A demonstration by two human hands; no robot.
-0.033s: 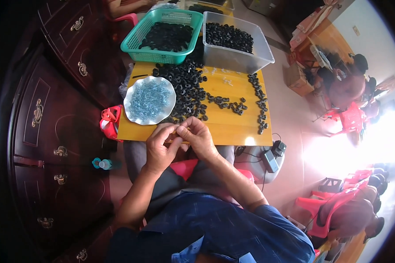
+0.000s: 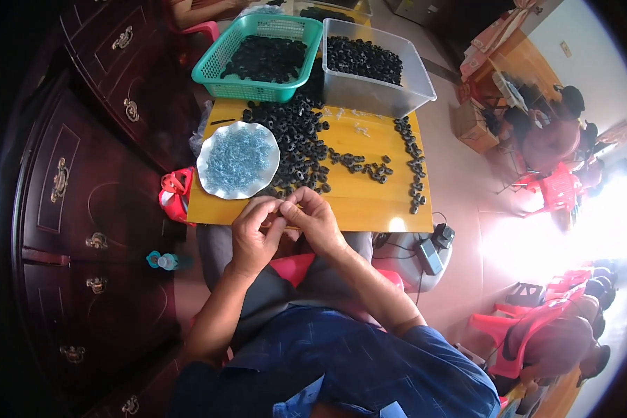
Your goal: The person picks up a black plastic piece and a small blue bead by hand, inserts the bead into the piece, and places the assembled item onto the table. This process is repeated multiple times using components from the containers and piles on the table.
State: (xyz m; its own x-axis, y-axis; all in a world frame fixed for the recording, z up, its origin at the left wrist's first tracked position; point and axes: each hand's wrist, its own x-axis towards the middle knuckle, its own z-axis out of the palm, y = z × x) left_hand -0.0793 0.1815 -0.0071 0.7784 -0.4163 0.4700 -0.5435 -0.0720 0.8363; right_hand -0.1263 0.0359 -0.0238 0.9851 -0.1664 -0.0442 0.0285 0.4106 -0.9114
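My left hand (image 2: 256,233) and my right hand (image 2: 315,221) meet over the near edge of the yellow table (image 2: 369,202). Both are pinched closed, fingertip to fingertip. Whatever lies between the fingers is too small and too hidden to make out. Just beyond them spreads a heap of small black ring-shaped parts (image 2: 292,136). Left of that heap, close to my left hand, a white scalloped plate (image 2: 205,182) bears a pile of tiny clear bluish pieces (image 2: 238,157). More black parts (image 2: 414,167) run in a line along the table's right side.
At the table's far end stand a green perforated basket (image 2: 251,90) and a clear plastic bin (image 2: 380,97), both holding black parts. Small whitish bits (image 2: 361,129) lie near the bin. Dark wooden drawers (image 2: 97,139) flank the left. Other people sit on red chairs (image 2: 512,334) at right.
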